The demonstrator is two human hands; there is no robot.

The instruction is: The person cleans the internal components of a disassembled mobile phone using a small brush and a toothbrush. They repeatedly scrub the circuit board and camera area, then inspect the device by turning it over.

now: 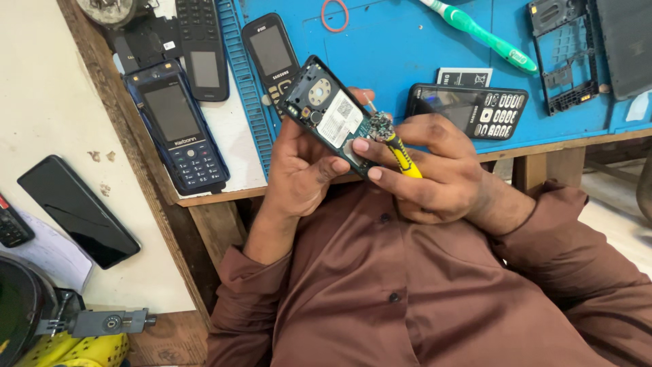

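My left hand (302,166) grips an opened keypad phone (327,109), back side up, with its circuit board, round speaker and white label showing. My right hand (435,163) holds a small screwdriver (394,144) with a yellow and black handle, its tip resting on the phone's board near the top edge. Both hands are held close together just in front of the table's edge, above my brown shirt.
A blue work mat (407,47) holds a black keypad phone (272,54), another keypad phone lying sideways (475,109), a green toothbrush (482,34), a red rubber band (335,13) and a black phone frame (564,54). A dark blue phone (178,129) and a smartphone (78,211) lie at left.
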